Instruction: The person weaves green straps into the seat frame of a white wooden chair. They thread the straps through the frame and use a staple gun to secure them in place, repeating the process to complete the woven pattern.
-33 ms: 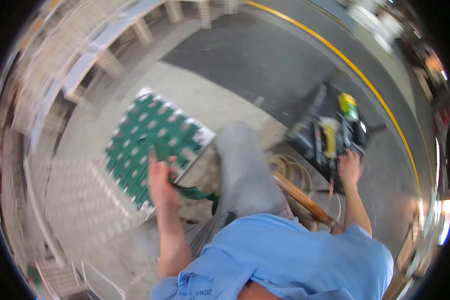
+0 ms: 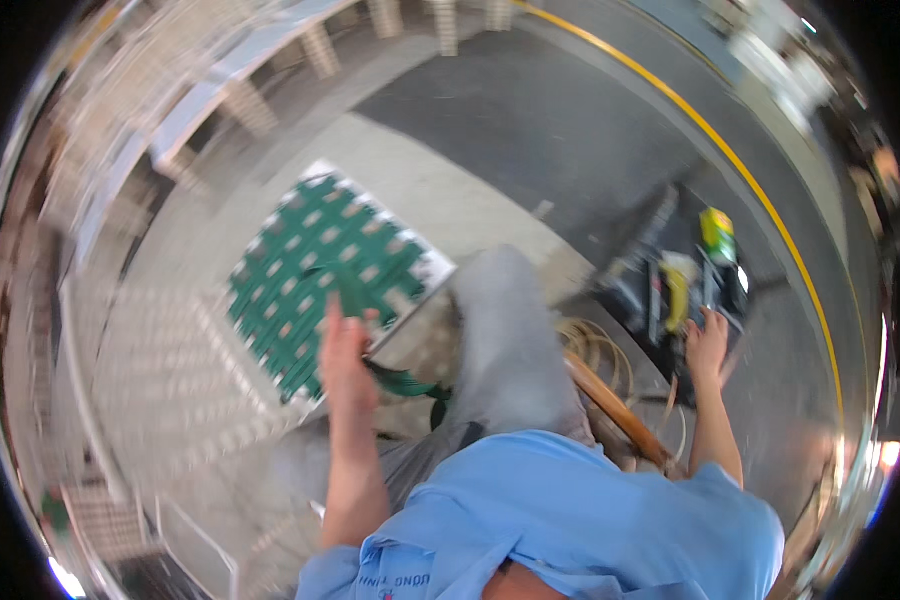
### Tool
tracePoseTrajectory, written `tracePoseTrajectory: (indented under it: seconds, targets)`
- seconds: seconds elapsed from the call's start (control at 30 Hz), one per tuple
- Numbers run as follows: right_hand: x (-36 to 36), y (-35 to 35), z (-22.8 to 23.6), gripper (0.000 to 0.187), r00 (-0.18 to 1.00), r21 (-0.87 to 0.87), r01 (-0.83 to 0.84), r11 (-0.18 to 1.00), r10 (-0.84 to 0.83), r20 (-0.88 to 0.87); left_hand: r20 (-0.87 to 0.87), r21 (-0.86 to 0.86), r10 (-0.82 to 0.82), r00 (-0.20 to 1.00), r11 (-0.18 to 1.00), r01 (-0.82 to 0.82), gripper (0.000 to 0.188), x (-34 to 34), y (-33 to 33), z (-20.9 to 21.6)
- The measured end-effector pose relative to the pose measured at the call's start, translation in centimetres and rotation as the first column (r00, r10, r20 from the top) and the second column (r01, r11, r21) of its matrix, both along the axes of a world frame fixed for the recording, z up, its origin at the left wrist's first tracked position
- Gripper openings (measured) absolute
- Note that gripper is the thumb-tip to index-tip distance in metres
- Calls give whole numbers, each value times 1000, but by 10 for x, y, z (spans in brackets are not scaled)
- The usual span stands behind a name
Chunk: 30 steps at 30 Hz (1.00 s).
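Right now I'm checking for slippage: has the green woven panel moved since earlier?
No: the green woven panel shows no clear shift either way against the dark floor patch.

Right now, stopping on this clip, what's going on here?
A seated person in a blue shirt has the left hand on a green strap, just over a green woven panel. The strap's tail runs below the hand toward the lap. The right hand is out at the black surface on the other side, by the tools lying there, near a yellow one. Blur hides whether it grips anything.
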State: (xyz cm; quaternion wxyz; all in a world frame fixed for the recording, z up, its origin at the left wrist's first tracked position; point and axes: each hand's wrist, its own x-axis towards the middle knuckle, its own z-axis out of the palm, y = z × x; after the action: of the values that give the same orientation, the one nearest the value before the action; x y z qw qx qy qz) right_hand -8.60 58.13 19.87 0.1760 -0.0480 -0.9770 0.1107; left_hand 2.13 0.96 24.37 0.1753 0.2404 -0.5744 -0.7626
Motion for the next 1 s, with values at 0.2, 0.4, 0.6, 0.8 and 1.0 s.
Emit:
tracePoseTrajectory:
  seconds: [0.2,0.4,0.6,0.8,1.0]
  targets:
    - [-104,-272,4,35,811,-583,-514,629,579,-89,276,83,175,945,975,-205,49,80,13,-48]
    - [-151,-492,-44,61,692,-512,-466,721,658,297,385,450,418,823,694,-563,24,98,-14,-104]
    - [-114,-545,-108,71,541,-491,-383,783,621,568,452,477,525,722,542,-692,24,125,-44,-112]
    - [-120,-517,-121,74,525,-615,-225,756,626,576,385,417,623,681,541,-731,25,103,-54,-114]
    - [-33,-506,-105,67,366,-781,163,602,698,615,385,262,733,561,495,-828,25,124,-75,-100]
